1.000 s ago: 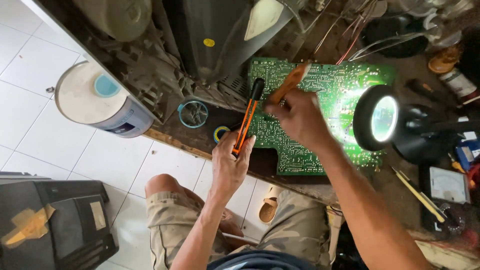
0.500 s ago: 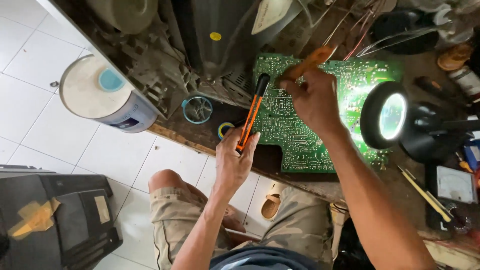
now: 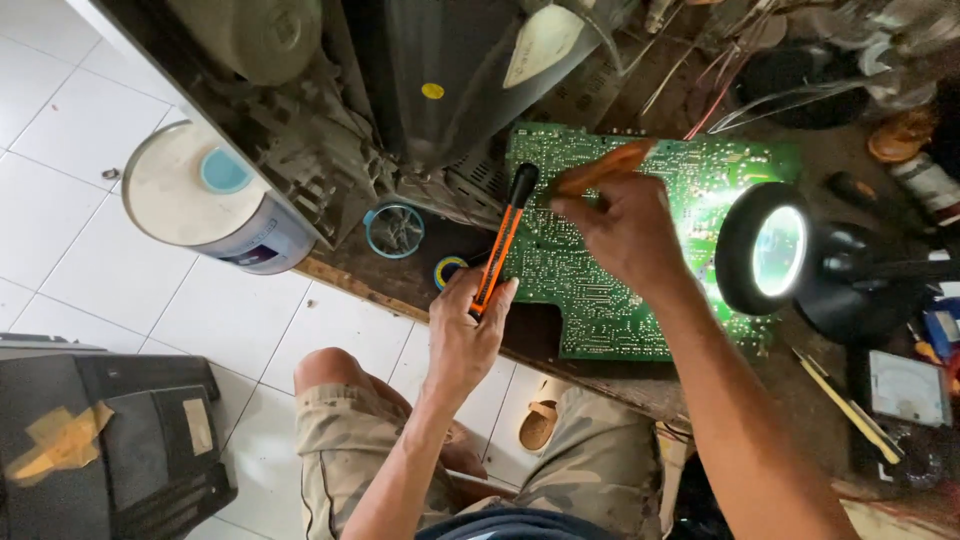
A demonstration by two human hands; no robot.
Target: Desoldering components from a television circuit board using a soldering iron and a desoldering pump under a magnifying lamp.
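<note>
Head view: left hand [image 3: 465, 335], fingers closed around an orange-and-black tool [image 3: 502, 240], tip resting at the left edge of the green circuit board [image 3: 600, 300] flat on the tabletop [image 3: 400, 275]. Right hand [image 3: 625, 230], fingers pinched on an orange-handled tool [image 3: 600, 168], over the board's upper middle, just beside a lit round black lamp [image 3: 765, 250].

White tiled floor [image 3: 90, 140], grey grout lines. Worn wooden desk [image 3: 400, 275] runs diagonally, cluttered, dusty. Round black lamp [image 3: 770, 250] lit on the right, glaring. White paint bucket [image 3: 200, 205] with blue cap on the floor by the desk edge. Black case [image 3: 100, 440] with tape patches bottom left.
</note>
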